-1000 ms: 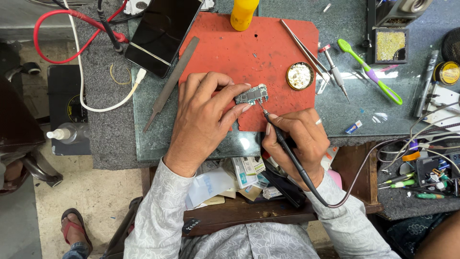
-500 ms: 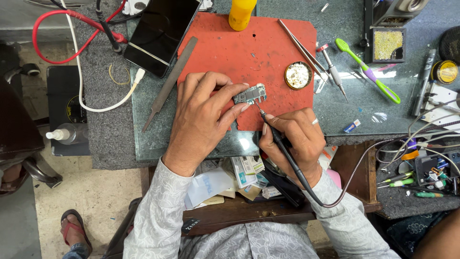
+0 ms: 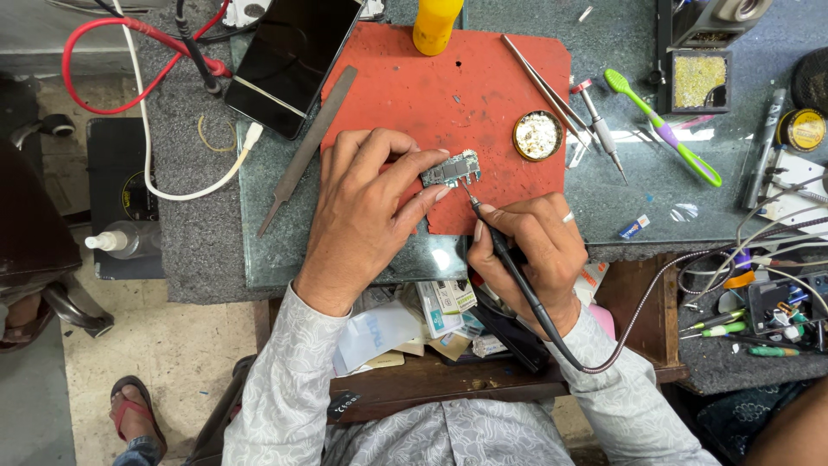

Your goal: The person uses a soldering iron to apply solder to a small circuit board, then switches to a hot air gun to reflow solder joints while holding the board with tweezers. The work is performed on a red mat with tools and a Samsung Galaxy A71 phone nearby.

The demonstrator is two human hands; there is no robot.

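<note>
Left hand (image 3: 366, 211): fingers closed as grip on small circuit board (image 3: 452, 168), pinning it on red mat (image 3: 448, 95). Board greyish, rectangular, left part hidden under fingertips. Right hand (image 3: 530, 250): grip clamped on thin black soldering iron (image 3: 504, 259), tip touching board edge. Round tin (image 3: 537, 135) near, on mat. Glassy surface (image 3: 638, 194) below.
</note>
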